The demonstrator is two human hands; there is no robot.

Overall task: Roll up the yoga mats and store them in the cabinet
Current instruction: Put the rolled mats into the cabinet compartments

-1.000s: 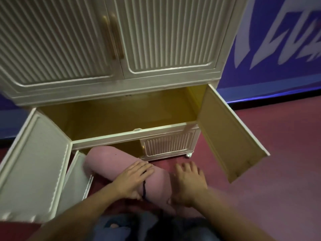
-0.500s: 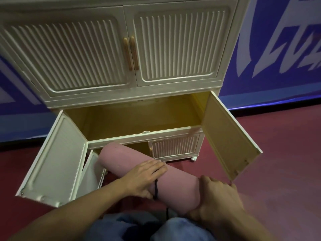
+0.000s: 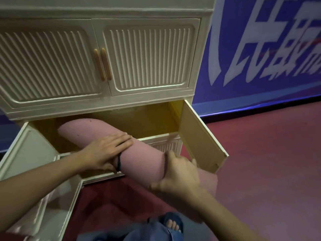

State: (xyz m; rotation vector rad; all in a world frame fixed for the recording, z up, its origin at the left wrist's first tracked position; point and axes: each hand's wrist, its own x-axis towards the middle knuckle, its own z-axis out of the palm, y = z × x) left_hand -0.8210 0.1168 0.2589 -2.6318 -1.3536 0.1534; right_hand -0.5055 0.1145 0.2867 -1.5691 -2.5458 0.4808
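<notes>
Two bare hands are handling one rolled pink foam yoga mat (image 3: 97, 134), which is lying at a slant with its far end already inside the open middle compartment of the cream ribbed-door cabinet (image 3: 149, 58) and its near end sticking out over the compartment's front edge. The left hand (image 3: 106, 150) is lying palm-down across the top of the roll, fingers (image 3: 121, 138) straight and spread flat on the foam, pressing rather than curling round it; a thin black band (image 3: 119, 161) is circling the mat just beside that hand's heel. The right hand (image 3: 180, 174) is cupping the near end of the roll, thumb up along the end face and fingers curled under and round it, gripping it. The compartment's yellowish interior (image 3: 152, 119) is showing behind the mat. The compartment's right door (image 3: 201, 136) is standing swung wide open, and the left door (image 3: 29, 153) is likewise hanging open at the left edge of the view. A lower door (image 3: 57, 202) beneath is also standing ajar. The two upper doors are sitting closed, with a pair of upright wooden handles (image 3: 102, 64) side by side. The dark red floor (image 3: 260, 171) is running up to a blue wall with large white lettering (image 3: 260, 49). At the bottom edge, blue denim trousers (image 3: 152, 232) and a sandalled foot (image 3: 172, 223) are showing.
</notes>
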